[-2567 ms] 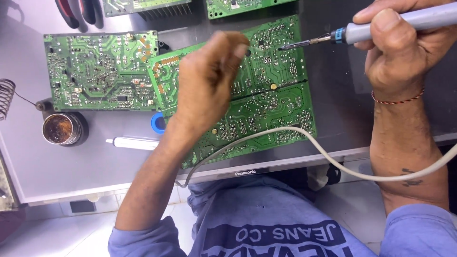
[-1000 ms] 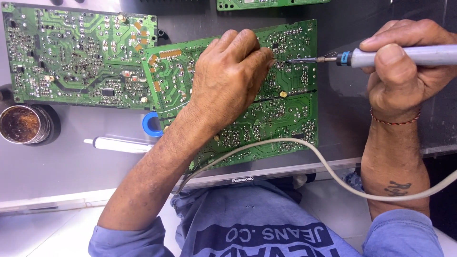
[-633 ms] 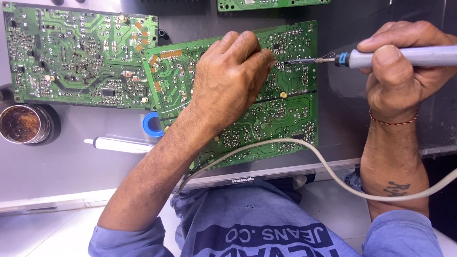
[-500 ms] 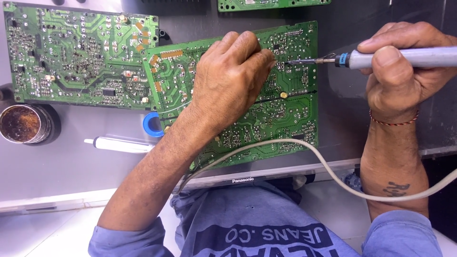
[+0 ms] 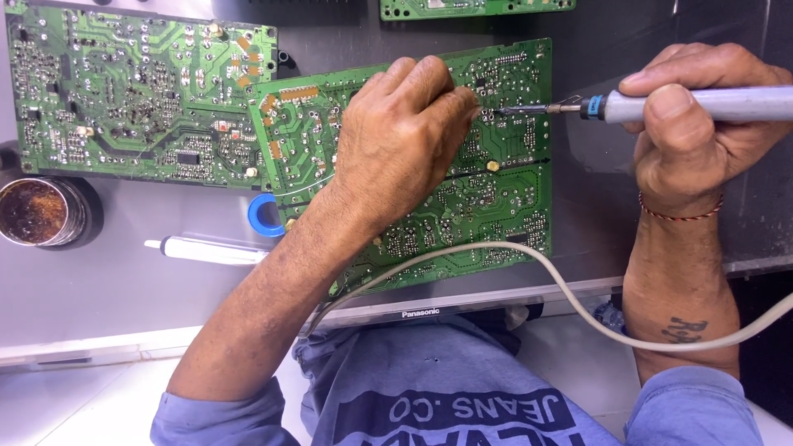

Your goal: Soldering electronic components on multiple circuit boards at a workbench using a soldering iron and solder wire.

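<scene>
A green circuit board [image 5: 496, 206] lies solder side up on a grey surface. My left hand [image 5: 405, 140] rests on it with fingers curled near a solder joint; whether they pinch solder wire I cannot tell. My right hand [image 5: 702, 124] grips a grey soldering iron [image 5: 661, 103], held level. Its tip touches the board just right of my left fingertips. The iron's pale cord [image 5: 578, 306] loops across the board's near edge.
A second green board [image 5: 132, 91] lies at the left, partly under the first. A round tin of brown flux [image 5: 37, 211], a blue ring [image 5: 264, 216] and a white pen-like tool [image 5: 206, 250] sit on the grey surface. Another board [image 5: 471, 8] shows at the top edge.
The view shifted left since the oldest frame. The iron's tip has come down onto the board next to my left fingers and holds there.
</scene>
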